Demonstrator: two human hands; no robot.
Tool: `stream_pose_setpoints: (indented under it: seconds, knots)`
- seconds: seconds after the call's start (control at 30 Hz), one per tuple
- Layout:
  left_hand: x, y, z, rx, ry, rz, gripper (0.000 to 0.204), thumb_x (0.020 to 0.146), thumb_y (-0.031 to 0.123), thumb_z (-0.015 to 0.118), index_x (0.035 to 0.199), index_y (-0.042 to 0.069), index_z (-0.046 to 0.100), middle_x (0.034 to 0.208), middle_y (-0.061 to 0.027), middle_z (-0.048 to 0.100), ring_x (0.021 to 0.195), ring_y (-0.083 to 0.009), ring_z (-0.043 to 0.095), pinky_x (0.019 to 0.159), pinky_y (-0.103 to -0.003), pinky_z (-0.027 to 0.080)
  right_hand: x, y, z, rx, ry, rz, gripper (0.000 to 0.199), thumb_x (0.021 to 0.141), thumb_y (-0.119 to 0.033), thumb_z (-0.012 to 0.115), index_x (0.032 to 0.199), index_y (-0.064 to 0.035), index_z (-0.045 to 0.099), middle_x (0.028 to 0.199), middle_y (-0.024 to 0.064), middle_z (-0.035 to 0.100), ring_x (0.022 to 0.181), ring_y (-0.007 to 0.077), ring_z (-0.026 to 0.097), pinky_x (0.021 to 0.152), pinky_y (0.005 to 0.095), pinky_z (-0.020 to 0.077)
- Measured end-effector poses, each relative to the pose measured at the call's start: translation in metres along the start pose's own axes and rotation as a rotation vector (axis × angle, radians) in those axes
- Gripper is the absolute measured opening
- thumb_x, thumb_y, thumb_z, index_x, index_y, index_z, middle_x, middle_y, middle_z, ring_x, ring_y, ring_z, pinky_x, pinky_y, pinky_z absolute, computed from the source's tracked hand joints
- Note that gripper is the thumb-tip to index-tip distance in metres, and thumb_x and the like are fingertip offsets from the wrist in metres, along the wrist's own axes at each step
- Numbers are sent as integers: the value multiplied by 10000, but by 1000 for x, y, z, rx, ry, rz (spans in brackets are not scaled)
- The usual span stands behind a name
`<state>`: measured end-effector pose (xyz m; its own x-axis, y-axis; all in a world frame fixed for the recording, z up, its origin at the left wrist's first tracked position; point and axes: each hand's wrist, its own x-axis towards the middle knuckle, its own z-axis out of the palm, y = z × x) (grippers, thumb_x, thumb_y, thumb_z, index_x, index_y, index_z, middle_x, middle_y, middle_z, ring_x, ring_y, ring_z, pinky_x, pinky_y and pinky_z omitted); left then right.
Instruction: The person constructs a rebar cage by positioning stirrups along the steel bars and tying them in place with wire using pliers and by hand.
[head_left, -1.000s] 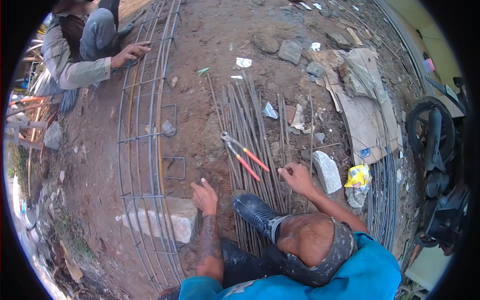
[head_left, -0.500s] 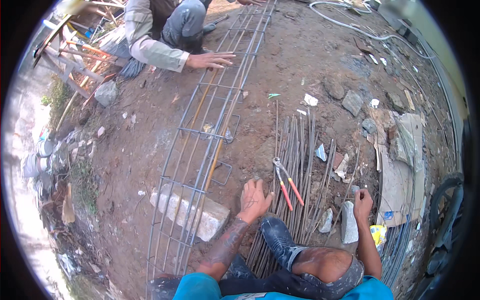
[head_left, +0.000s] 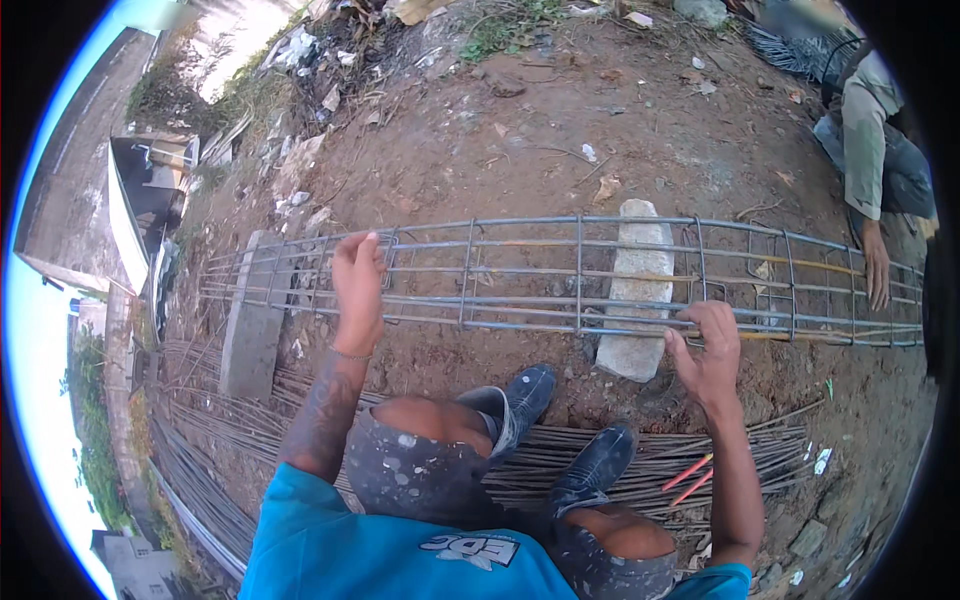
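A long rebar cage (head_left: 545, 272) of bars and square stirrups lies crosswise in front of me. My left hand (head_left: 358, 285) is raised over its left part, fingers curled together beside a stirrup; what they hold, if anything, is hidden. My right hand (head_left: 710, 350) is at the near edge of the cage, thumb and fingers closed around a near bar. A pale stone block (head_left: 632, 345) lies under the cage just left of that hand, and a grey concrete block (head_left: 252, 345) supports its left end.
A bundle of loose steel rods (head_left: 540, 455) lies by my boots, with red-handled pincers (head_left: 690, 478) on it. A co-worker's hand (head_left: 876, 270) rests on the cage's right end. Rubble and litter (head_left: 300, 165) lie at the far left.
My view has turned left, so the cage now runs across it. Both my hands have moved from near the ground and rods to the cage. The co-worker's hand stays on the cage.
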<state>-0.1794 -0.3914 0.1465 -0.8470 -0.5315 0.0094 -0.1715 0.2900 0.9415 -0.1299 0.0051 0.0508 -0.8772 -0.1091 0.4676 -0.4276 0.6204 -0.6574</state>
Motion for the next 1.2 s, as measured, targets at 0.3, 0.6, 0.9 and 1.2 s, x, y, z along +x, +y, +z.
stream_pose_setpoints:
  seconds: [0.3, 0.6, 0.9, 1.2]
  knots:
    - [-26, -161, -42, -713, 0, -964, 1145, 698, 604, 636, 1410, -32, 5, 1441, -226, 175, 1337, -356, 210, 1083, -474, 202, 159, 22, 138, -466, -867, 99, 672, 795, -600, 519, 1090, -1, 597, 1088, 198, 604, 1075, 330, 547, 909, 425, 401]
    - [-1, -165, 28, -1308, 199, -871, 563, 848, 446, 502, 1183, -7, 494, 1136, -158, 572, 1012, -275, 566, 952, -402, 427, 172, 19, 130, -371, -829, 182, 620, 730, -597, 571, 836, 3, 687, 892, 183, 662, 893, 326, 629, 834, 424, 446]
    - [18, -156, 34, -1334, 167, -478, 763, 731, 768, 441, 995, 62, 558, 825, -33, 570, 732, -167, 537, 521, -213, 491, 200, -67, 77, -485, -562, 199, 544, 734, -563, 606, 688, -25, 676, 629, 167, 624, 659, 331, 639, 606, 412, 504]
    - [47, -133, 27, -1789, -47, -375, 791, 757, 753, 401, 1010, 25, 581, 822, -73, 621, 820, -191, 597, 787, -315, 508, 176, -154, 47, -370, -143, 107, 407, 641, -273, 787, 566, 14, 508, 469, 130, 450, 420, 270, 408, 459, 390, 334]
